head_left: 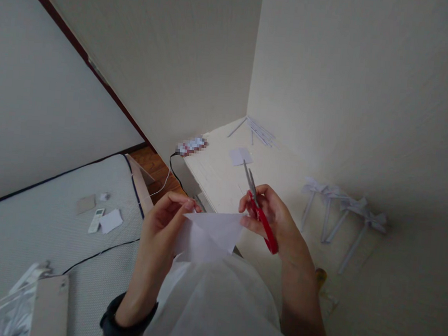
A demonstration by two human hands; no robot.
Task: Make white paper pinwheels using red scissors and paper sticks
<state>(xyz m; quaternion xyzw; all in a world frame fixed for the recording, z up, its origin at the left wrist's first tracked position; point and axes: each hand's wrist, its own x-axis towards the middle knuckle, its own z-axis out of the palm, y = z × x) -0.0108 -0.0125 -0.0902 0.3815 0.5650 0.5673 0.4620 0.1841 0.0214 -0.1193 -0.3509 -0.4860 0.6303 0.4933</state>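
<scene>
We hold a folded white paper [208, 237] in front of our chest, above the white desk [223, 178], the left hand [162, 225] pinching its upper left edge between thumb and fingers. Our right hand [272, 219] is closed through the red handles of the scissors [257, 210], blades nearly shut and pointing up, away from the sheet. We judge a cut is being lined up: the blades need opening and turning to the paper's edge.
</scene>
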